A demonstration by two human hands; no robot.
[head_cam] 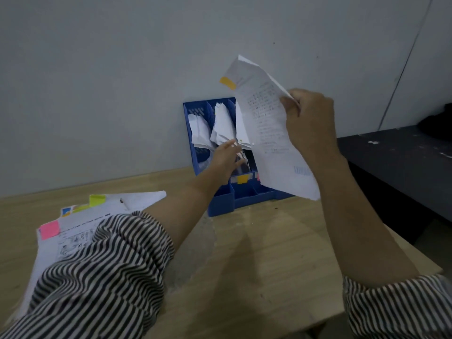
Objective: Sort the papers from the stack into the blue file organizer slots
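We can read no text here. The sheet [266,128] that the right hand [309,118] pinches at its upper edge carries lines of small print below the grip, and a pale blue mark near its lower corner (perhaps a logo), all too blurred. The papers in the stack [80,231] show print too, also not legible to us.

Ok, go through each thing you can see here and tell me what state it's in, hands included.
Right hand: raised, gripping a printed sheet by its edge.
Printed sheet: held in the air, crumpled, orange tab at its top corner.
Left hand: fingers extended, reaching into the organizer's papers.
Blue file organizer: upright against the wall, slots holding papers.
Paper stack: flat on the table, fanned out, coloured tabs showing.
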